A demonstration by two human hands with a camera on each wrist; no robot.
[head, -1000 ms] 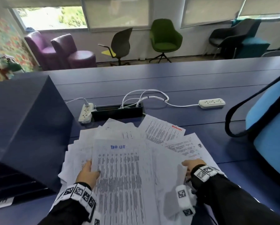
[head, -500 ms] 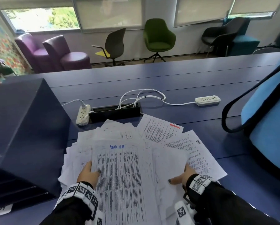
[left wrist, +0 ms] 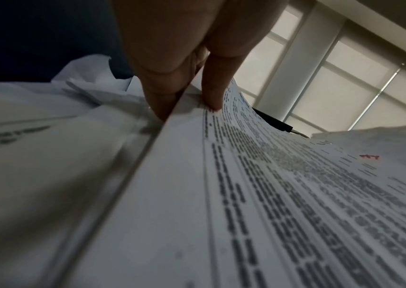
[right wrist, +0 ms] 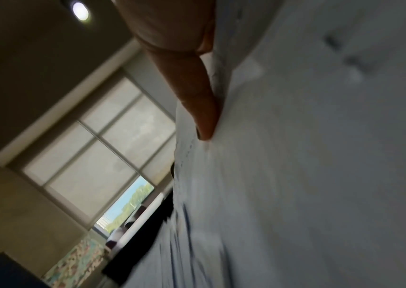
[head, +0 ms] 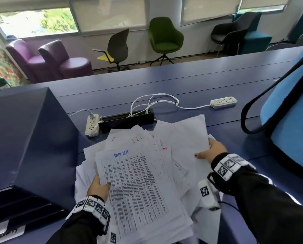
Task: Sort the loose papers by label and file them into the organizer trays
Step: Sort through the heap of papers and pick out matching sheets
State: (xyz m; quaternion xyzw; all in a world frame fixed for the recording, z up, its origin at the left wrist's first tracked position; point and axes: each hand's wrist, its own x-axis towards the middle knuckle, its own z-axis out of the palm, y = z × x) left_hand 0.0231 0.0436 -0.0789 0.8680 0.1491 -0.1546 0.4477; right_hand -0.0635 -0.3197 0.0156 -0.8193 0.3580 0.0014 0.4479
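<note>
A loose heap of printed papers [head: 135, 178] lies on the blue table [head: 191, 81] before me. The top sheet carries a blue handwritten label; a red label shows on a sheet beneath. My left hand [head: 99, 186] pinches the left edge of the top sheets, thumb on top and fingers underneath, as the left wrist view shows on the papers [left wrist: 271, 194]. My right hand [head: 211, 151] grips a white sheet [head: 187, 141] at the heap's right side, thumb on top; that paper [right wrist: 320, 155] fills the right wrist view. The dark organizer trays [head: 15, 203] stand at the left.
A white power strip [head: 92, 124] and a black cable box [head: 128, 120] lie just behind the papers. A second power strip [head: 223, 102] lies at the right. A blue bag with a black strap [head: 288, 111] stands close at the right. Chairs stand beyond the table.
My right hand has moved up and right, lifting sheets from the heap's right side; the sheets that lay fanned out there are now covered. My left hand stays at the left edge.
</note>
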